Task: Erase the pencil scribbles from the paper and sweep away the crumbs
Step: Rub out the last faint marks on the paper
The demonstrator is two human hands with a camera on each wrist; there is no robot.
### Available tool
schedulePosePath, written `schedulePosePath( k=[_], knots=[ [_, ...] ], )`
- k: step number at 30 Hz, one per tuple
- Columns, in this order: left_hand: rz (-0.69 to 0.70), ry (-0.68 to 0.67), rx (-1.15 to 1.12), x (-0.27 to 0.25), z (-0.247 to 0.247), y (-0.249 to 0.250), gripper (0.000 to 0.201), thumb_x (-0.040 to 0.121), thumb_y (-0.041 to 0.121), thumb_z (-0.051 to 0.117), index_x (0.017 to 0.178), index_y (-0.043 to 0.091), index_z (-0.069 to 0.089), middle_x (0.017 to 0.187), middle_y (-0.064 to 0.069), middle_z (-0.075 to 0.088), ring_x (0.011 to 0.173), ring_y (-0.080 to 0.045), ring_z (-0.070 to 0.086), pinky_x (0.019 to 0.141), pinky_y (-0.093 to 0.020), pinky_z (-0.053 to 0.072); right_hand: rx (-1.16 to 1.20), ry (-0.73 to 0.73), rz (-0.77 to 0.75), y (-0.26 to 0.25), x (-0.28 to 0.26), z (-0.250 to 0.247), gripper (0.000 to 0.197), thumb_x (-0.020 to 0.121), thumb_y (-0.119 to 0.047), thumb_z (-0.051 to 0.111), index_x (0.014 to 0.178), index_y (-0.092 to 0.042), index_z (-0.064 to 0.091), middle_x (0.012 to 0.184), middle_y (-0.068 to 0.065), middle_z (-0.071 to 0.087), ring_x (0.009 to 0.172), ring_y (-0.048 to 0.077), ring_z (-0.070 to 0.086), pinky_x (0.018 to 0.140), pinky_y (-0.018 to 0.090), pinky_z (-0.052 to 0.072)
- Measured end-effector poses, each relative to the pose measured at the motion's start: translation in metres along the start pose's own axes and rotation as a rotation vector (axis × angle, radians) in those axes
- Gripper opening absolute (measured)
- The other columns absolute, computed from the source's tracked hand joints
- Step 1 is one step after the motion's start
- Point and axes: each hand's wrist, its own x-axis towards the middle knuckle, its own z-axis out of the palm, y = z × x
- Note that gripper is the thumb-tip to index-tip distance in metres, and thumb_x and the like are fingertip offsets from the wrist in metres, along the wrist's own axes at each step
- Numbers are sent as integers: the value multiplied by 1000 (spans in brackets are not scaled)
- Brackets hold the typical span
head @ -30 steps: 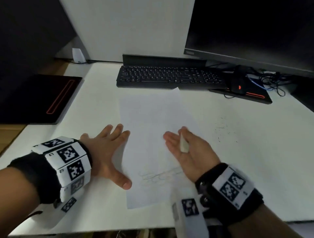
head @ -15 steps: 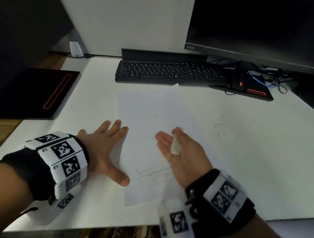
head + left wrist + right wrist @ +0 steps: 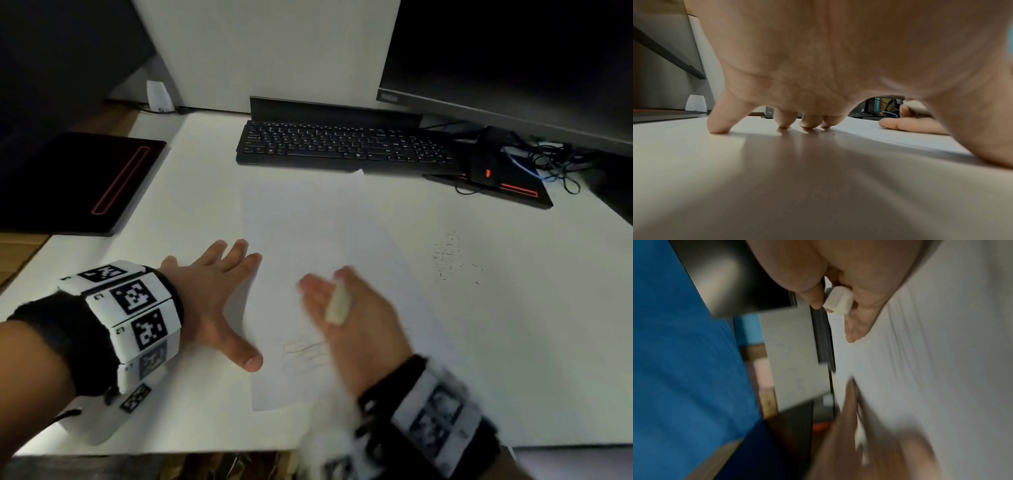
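Note:
A white sheet of paper point(image 3: 308, 219) lies on the white desk point(image 3: 513, 342). Faint pencil scribbles point(image 3: 301, 353) show near its lower end. My left hand point(image 3: 219, 298) lies flat with spread fingers point(image 3: 809, 123) at the sheet's left edge, thumb tip on the paper. My right hand point(image 3: 329, 284) stands on its edge on the sheet, blurred, just right of the scribbles. Its thumb pinches a white eraser point(image 3: 337, 301) against straight fingers; the eraser point(image 3: 837, 300) also shows in the right wrist view. Dark eraser crumbs point(image 3: 448, 257) are scattered on the desk to the right of the paper.
A black keyboard point(image 3: 342, 144) lies beyond the paper, under a dark monitor point(image 3: 513, 51). At back right a mouse point(image 3: 486, 168) sits on a black pad beside tangled cables point(image 3: 555, 164). Another black pad point(image 3: 85, 178) lies at the left. The desk's front edge runs just below my wrists.
My right hand has moved a little to the left across the paper with the eraser still in it. The left hand has stayed put.

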Motion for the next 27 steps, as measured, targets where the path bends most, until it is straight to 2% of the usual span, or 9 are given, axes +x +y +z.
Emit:
schedulePosePath(
  k=[2,4,7,13,17,20,21,24,27],
  knots=[
    [7,4,-11,0,1,-2,143,52,86,64,150,31,-25,156,12,-32,146,-12,-25,116,-60,9,12,115,-169,-50,24,-8,23,98,-34,59,84,-18,51,88,13,65,73,18,60,81,27,56],
    [11,9,-12,1,1,-2,144,49,88,62,150,31,-25,156,13,-32,146,-12,-25,115,-60,10,127,157,-302,-93,43,-21,34,91,-51,63,81,-22,49,108,23,65,79,23,58,89,38,54],
    [17,13,-15,2,1,-2,144,51,87,64,150,31,-25,156,13,-33,146,-12,-25,115,-60,9,160,184,-397,-109,33,-7,15,104,-22,46,92,-14,51,127,22,61,89,20,64,86,30,54],
    [6,16,-12,4,2,-2,145,51,86,66,150,32,-25,156,13,-32,146,-13,-24,116,-61,9,-126,-61,-11,-20,8,13,17,103,-20,48,101,-3,54,114,28,63,101,31,65,101,40,48],
    [11,33,-24,5,3,-3,144,52,85,68,150,32,-24,156,14,-31,146,-12,-24,115,-62,9,127,55,-3,-66,33,-13,42,78,-51,73,88,-14,55,132,37,52,115,44,57,104,46,45],
    [22,38,-35,5,4,-4,143,53,83,69,150,34,-24,155,12,-35,146,-13,-23,115,-64,10,43,239,-427,-105,24,-30,22,98,-27,55,109,-9,54,122,20,61,94,28,64,76,33,58],
    [31,42,-39,4,3,-4,142,54,82,70,149,35,-25,153,11,-38,147,-14,-22,115,-63,11,62,217,-418,-110,20,-32,12,101,-20,51,108,-10,54,107,12,63,79,20,62,62,27,57],
    [73,54,-42,-3,-2,-2,141,55,83,68,145,41,-31,148,12,-45,148,-17,-18,117,-61,12,-503,-33,-381,-84,-10,-15,13,99,-17,56,86,-15,57,70,-1,55,51,9,49,42,18,40],
    [106,31,19,-6,-3,8,142,54,87,65,143,38,-34,148,12,-45,147,-17,-22,116,-63,9,-1238,-447,-322,-46,-39,6,3,93,-16,66,93,-14,64,65,-4,59,50,8,50,46,22,41]
  ],
)
